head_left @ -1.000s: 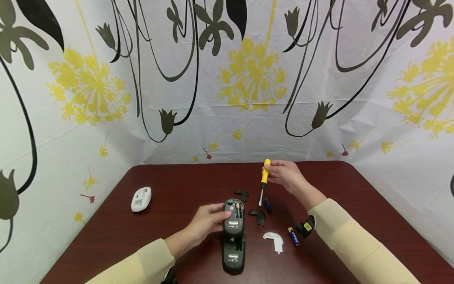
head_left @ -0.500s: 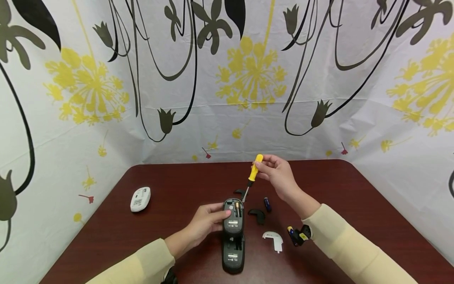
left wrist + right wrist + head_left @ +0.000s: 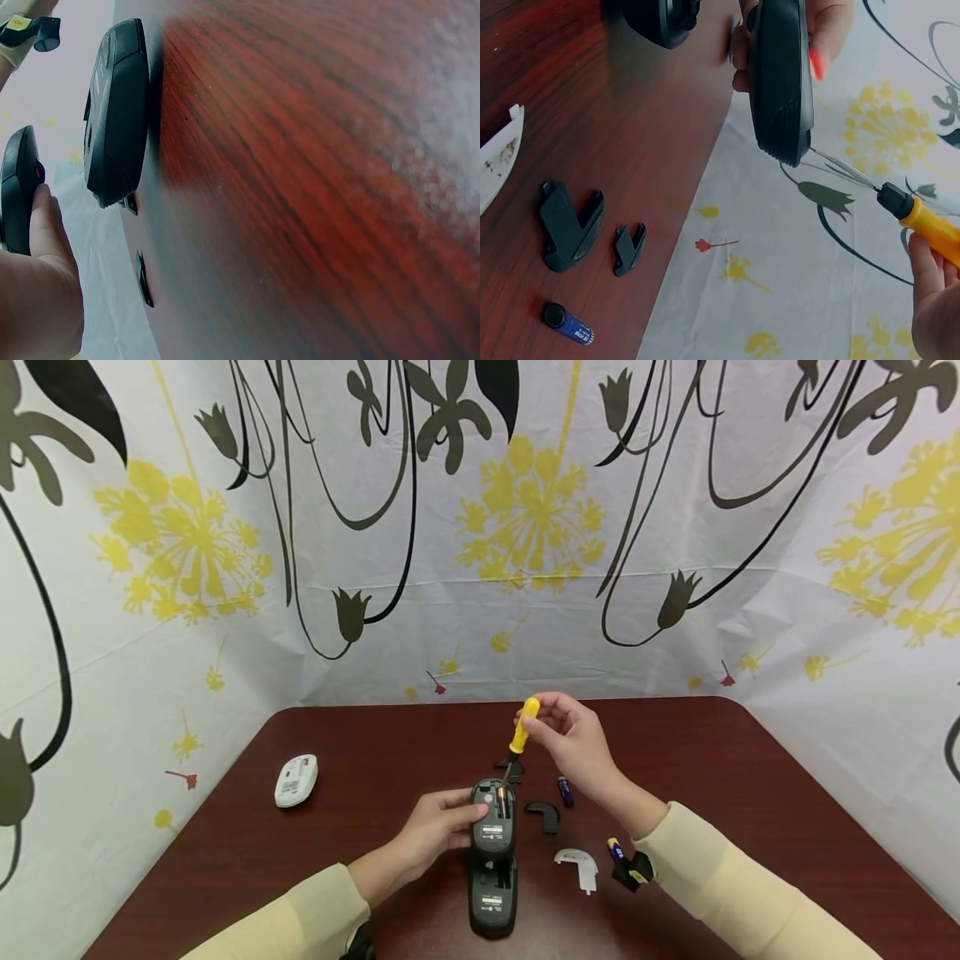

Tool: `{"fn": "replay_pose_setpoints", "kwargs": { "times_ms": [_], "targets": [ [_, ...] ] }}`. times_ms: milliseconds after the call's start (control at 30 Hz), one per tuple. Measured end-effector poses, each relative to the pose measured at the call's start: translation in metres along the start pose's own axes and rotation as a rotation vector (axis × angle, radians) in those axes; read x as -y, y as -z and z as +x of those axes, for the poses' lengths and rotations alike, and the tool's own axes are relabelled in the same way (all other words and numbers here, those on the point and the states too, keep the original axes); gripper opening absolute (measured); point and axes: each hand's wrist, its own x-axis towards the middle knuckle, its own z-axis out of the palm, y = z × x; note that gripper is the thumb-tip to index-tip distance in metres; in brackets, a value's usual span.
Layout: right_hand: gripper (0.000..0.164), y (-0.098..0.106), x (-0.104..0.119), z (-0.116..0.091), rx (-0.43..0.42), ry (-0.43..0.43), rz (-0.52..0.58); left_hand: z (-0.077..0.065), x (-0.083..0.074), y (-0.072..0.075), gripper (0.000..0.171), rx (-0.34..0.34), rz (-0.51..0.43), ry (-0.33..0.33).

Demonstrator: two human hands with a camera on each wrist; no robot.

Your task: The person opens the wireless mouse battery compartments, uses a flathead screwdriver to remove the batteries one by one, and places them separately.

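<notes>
My left hand (image 3: 435,827) grips a black computer mouse (image 3: 493,842), underside up and raised off the table. Its battery compartment is uncovered, and a battery (image 3: 502,795) shows inside. With my right hand (image 3: 573,742) I pinch the yellow handle of a screwdriver (image 3: 524,727) that slants down to the mouse's far end. In the right wrist view the screwdriver's shaft (image 3: 845,167) reaches the mouse's end edge; whether the tip touches the battery is hidden. Below the held mouse lies a second black mouse (image 3: 492,910), also underside up with its compartment uncovered.
Right of the mice lie two black battery covers (image 3: 543,816), a white battery cover (image 3: 578,867) and two blue batteries (image 3: 566,792), one partly hidden by the right wrist camera (image 3: 633,872). A white mouse (image 3: 297,781) lies at the far left. A patterned cloth (image 3: 480,643) hangs behind the table.
My right hand has brought the screwdriver leftward from above the loose parts, and its tip has gone to the far end of the held mouse. The left hand stays in place.
</notes>
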Motion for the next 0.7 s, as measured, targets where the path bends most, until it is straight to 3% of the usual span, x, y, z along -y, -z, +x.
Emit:
{"fn": "replay_pose_setpoints", "kwargs": {
  "times_ms": [267,500,700],
  "targets": [
    [0.025,-0.009,0.001,-0.008,0.123,0.224,-0.145,0.000,0.001,0.001,0.055,0.000,0.014,0.008],
    [0.023,-0.018,0.006,-0.012,0.235,0.282,-0.136,0.001,0.004,0.001,0.049,0.010,-0.014,0.008],
    [0.023,-0.029,0.023,-0.017,0.254,0.300,-0.224,0.001,0.004,0.000,0.048,0.008,-0.006,0.015]
  ]
}}
